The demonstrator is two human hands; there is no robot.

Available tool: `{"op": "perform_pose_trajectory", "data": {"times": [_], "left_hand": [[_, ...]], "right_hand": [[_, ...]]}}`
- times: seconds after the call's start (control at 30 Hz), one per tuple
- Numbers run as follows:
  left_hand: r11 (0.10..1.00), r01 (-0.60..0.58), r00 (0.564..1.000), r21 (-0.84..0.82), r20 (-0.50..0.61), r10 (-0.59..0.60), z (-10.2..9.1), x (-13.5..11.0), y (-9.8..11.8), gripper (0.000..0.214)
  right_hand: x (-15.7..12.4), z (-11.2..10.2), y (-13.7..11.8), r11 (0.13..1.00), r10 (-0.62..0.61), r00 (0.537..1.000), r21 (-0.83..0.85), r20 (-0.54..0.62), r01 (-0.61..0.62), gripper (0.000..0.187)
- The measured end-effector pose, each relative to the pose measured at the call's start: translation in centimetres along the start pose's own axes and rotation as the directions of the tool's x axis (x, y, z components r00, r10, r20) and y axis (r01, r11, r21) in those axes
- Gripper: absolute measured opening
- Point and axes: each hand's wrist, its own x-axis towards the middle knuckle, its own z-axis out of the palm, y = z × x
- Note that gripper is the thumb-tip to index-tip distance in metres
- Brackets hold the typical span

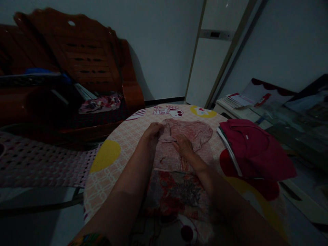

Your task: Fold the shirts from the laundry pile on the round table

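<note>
The garment (166, 159) was thin, heathered pink cloth, softly wrinkled, with a blotchy red-and-grey printed stretch nearer me. My left hand (154, 129) pinched its folded part; my right hand (183, 145) rested on it, though I couldn't tell whether those fingers gripped. It lay beneath both hands on the round table (128, 140), patterned cover bare leftward, a magenta fabric bundle (256, 148) crowding the right edge.

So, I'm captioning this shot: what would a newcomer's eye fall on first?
Probably the deep-pink cloth item on the right of the round table, a bold block of colour. Next, the pale pink garment at the table's middle, with the left hand and right hand on it. Behind, at upper left, the carved wooden seat stands out.
</note>
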Motion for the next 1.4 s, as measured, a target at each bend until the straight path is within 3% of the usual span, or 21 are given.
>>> {"op": "perform_pose_trajectory", "data": {"times": [0.1,0.23,0.37,0.47,0.63,0.8,0.9,1.03,1.17,1.3,1.33,1.4], "left_hand": [[1.000,-0.003,1.000,-0.019,-0.006,0.003,-0.2,0.1,-0.3,0.011],[1.000,-0.001,0.999,0.008,-0.034,0.001,-0.2,0.5,-0.4,0.032],[0.993,-0.025,0.990,0.113,-0.138,0.041,-0.3,1.1,-0.5,0.027],[0.996,-0.038,0.985,0.075,-0.165,0.050,-0.5,1.1,-0.5,0.022],[0.999,-0.011,0.998,-0.046,-0.069,0.008,-1.0,0.4,-0.1,0.025],[0.998,0.010,0.996,0.067,0.085,-0.016,-2.3,-0.2,0.3,0.051],[0.994,0.000,0.989,0.113,0.145,-0.016,-2.9,-0.2,0.4,0.056],[0.996,-0.077,0.976,-0.040,0.200,0.083,-2.5,-0.2,0.5,0.050],[0.973,-0.100,0.965,-0.208,0.218,0.146,-0.4,-0.3,1.0,0.033],[0.931,-0.083,0.906,-0.356,0.361,0.219,1.6,-0.6,1.6,0.036],[0.913,-0.123,0.903,-0.388,0.339,0.266,1.8,-0.5,1.6,0.039],[0.877,-0.247,0.921,-0.412,0.181,0.344,1.5,0.0,1.2,0.040]], "right_hand": [[0.1,0.0,-0.1,1.000,0.011,1.000,-0.023,0.005,-0.011,0.028],[0.3,0.1,-0.1,0.999,0.011,1.000,-0.047,0.017,-0.010,0.021],[0.4,0.3,0.1,0.999,0.042,0.999,-0.025,-0.003,-0.042,0.023],[0.3,0.2,0.2,0.997,0.070,0.997,-0.013,-0.029,-0.070,0.025],[0.2,-0.1,-0.1,0.996,0.089,0.996,0.005,-0.016,-0.089,0.025],[0.3,-0.1,-0.1,0.994,0.107,0.993,0.001,-0.043,-0.107,0.023],[0.3,0.0,0.0,0.994,0.106,0.993,0.001,-0.050,-0.106,0.022],[0.3,0.2,0.2,0.993,0.104,0.993,0.062,-0.054,-0.100,0.020],[0.4,0.4,0.2,0.990,0.084,0.993,0.124,-0.078,-0.074,0.021],[0.7,0.5,-0.3,0.983,0.140,0.984,0.138,-0.110,-0.124,0.029],[0.7,0.4,-0.3,0.975,0.179,0.976,0.155,-0.122,-0.160,0.030],[0.9,0.2,-0.3,0.947,0.275,0.950,0.209,-0.146,-0.243,0.036]]}}
